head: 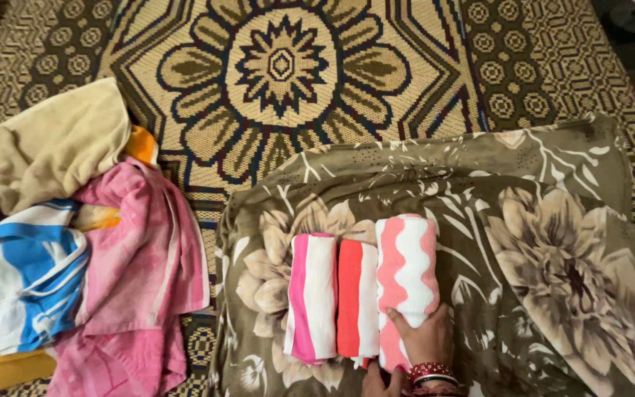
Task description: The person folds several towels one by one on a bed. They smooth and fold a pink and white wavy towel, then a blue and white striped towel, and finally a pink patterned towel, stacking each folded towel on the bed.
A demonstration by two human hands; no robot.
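Head view looks down on a large woven mat [281, 66] with a dark-outlined flower medallion at its middle and small geometric motifs along its borders. Over the mat's lower right part lies a wide olive-brown cloth [553, 242] printed with big pale flowers, rumpled at its far edge. At the left edge of the mat sits a loose heap of unfolded laundry: a beige towel [45, 147] on top at the back, a pink patterned cloth [145, 257] spreading down the middle, a blue and white striped towel [16, 279] in front at the left, and a bit of orange-yellow fabric showing beneath. On the floral cloth, three rolled towels stand side by side, touching one another: a pink and white striped roll [311, 294] at the left, a red and white striped roll [356, 298] in the middle, and a salmon and white wavy-striped roll [406, 276] at the right, which reaches a little farther up than the other two. The right hand [424, 340], with red and white bangles at the wrist, rests flat on the near end of the wavy-striped roll, fingers spread over it rather than closed around it. The left hand [380, 382] shows only partly at the bottom edge, just below the red roll's near end; whether it grips anything cannot be told.
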